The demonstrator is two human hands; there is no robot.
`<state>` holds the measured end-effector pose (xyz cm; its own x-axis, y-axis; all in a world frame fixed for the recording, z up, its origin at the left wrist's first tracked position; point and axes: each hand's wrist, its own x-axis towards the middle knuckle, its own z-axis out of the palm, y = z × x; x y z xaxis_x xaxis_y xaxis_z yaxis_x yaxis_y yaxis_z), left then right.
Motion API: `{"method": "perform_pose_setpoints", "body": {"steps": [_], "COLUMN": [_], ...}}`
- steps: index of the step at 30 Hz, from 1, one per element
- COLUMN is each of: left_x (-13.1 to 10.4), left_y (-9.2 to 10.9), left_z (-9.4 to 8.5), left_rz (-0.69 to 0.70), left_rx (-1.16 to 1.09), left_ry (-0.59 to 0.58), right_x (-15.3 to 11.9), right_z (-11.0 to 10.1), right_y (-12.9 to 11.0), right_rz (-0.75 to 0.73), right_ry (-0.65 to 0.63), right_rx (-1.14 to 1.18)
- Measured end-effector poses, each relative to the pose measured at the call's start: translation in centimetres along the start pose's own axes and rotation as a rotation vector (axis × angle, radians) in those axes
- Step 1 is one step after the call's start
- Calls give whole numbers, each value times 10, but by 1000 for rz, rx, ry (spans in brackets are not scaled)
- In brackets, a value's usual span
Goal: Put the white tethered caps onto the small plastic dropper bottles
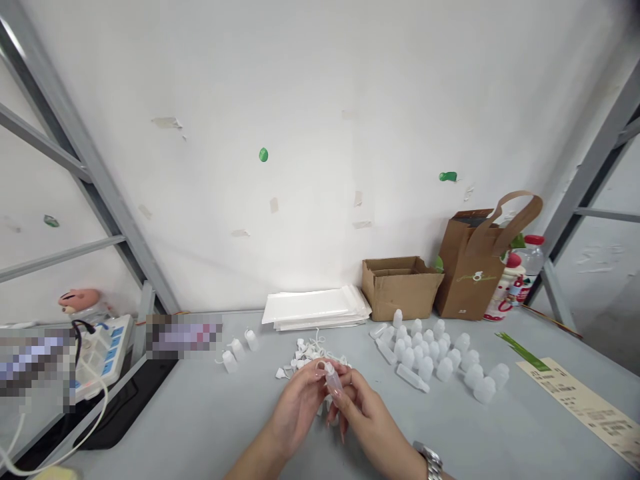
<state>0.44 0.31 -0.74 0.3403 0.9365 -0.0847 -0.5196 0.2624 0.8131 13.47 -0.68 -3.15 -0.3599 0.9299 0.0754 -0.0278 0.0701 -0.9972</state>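
A small translucent squeeze bottle point(333, 383) is tilted between my two hands near the front of the table. My right hand point(367, 408) is closed round its body. At the bottle's top, my left hand point(300, 403) pinches a white cap point(323, 365) with a thin loop; how far it is seated I cannot tell. Just behind my hands lies a pile of white caps with thin straps point(305, 353). Several uncapped translucent bottles point(425, 367) stand or lie to the right. On the left stand 3 capped bottles point(237, 349).
Behind are stacked white envelopes point(315, 308), an open cardboard box point(401, 297), a brown paper bag point(470, 280) and a red-capped plastic bottle point(533, 257). A printed paper strip point(575, 400) lies right. On the left are a power strip point(107, 353), cables and a black mat point(130, 403).
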Motion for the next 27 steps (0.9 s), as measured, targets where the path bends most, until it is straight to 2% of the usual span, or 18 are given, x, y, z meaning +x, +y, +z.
{"method": "perform_pose_setpoints", "body": {"steps": [11,21,27], "left_x": [-2,1,2], "left_y": [-1,-3,-2], "left_z": [3,1,-1], "left_rz": [31,41,32], "left_rx": [23,-15,-57], "left_ry": [-7,7,22], "right_x": [-1,3,7], "right_z": [-5,-4,-3], "right_y": [-8,1,-1], "right_rz": [-47,15,37], "right_ry": [100,59,36], "right_rx": [-209,62,172]}}
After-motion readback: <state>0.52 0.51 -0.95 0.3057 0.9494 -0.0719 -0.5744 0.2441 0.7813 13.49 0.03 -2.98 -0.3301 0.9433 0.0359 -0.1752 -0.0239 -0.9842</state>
